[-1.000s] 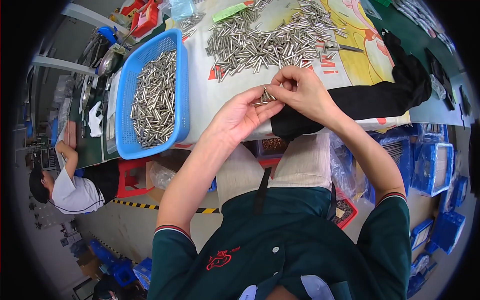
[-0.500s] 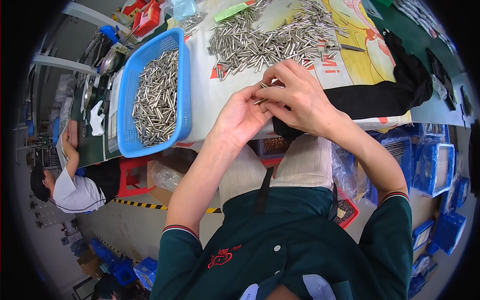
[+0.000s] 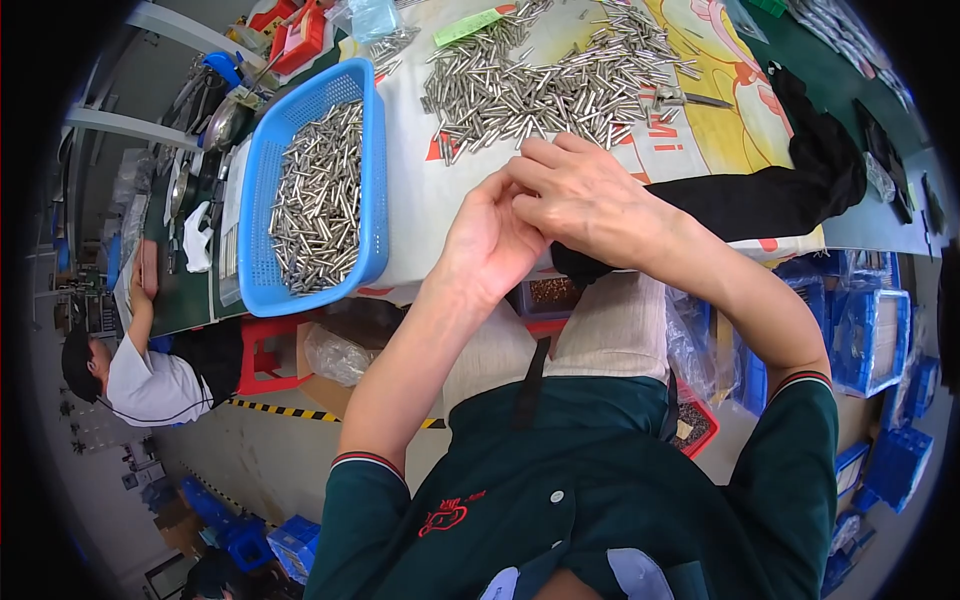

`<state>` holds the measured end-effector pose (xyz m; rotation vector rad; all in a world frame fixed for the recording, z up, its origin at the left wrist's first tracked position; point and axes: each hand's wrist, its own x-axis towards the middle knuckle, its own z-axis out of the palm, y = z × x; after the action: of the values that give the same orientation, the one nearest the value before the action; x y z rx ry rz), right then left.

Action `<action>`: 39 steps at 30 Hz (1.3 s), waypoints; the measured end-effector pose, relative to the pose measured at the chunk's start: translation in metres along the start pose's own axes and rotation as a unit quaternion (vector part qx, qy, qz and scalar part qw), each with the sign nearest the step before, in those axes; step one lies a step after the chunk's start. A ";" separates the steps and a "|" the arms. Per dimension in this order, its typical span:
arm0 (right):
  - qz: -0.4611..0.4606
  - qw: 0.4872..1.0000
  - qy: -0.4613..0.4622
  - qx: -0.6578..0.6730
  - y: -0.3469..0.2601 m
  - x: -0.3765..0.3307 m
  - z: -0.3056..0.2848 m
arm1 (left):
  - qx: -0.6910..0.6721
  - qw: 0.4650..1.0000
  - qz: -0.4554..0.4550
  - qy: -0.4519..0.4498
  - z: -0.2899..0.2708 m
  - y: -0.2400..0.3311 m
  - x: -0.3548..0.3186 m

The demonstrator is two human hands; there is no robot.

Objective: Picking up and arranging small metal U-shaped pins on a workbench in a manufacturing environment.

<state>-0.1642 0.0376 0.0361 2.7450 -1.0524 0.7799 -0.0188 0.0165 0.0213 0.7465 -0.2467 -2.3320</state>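
Note:
Over the table's near edge my two hands meet, fingers curled together. My left hand (image 3: 488, 238) is palm up with its fingers bent behind the right one. Across it lies my right hand (image 3: 590, 205), back upward, its fingertips closed down at the left palm. Metal pins showed between the fingers a moment earlier; now the hands cover whatever is there. Just beyond them spreads a loose heap of slim silvery metal pins (image 3: 530, 95) on a printed cloth (image 3: 405, 200). To the left, a blue plastic basket (image 3: 377, 200) holds many similar pins.
A black sleeve-like cloth (image 3: 740, 200) lies right of my hands. A metal tool with a dark pointed end (image 3: 705, 100) and a green paper slip (image 3: 467, 27) rest by the heap. Red bins (image 3: 298, 40) stand far left. A co-worker (image 3: 155, 385) sits at left.
My right hand has closed further over the left, and the pins that showed between the fingers are now hidden. The view has shifted slightly.

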 end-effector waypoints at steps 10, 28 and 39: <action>0.125 0.991 0.010 0.040 0.023 -0.035 -0.015 | 0.293 0.951 0.096 0.024 -0.010 0.021 0.002; 0.467 0.863 0.161 -0.106 0.158 -0.130 -0.076 | 0.770 0.530 0.355 -0.026 -0.002 -0.025 0.004; 0.280 0.944 -0.003 -0.174 0.163 -0.115 -0.048 | 0.758 0.519 0.394 -0.031 -0.010 -0.030 0.016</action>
<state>-0.3631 -0.0040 0.0060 2.1679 -1.8093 0.5607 -0.0391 0.0290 -0.0046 0.8904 -2.2475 -0.7148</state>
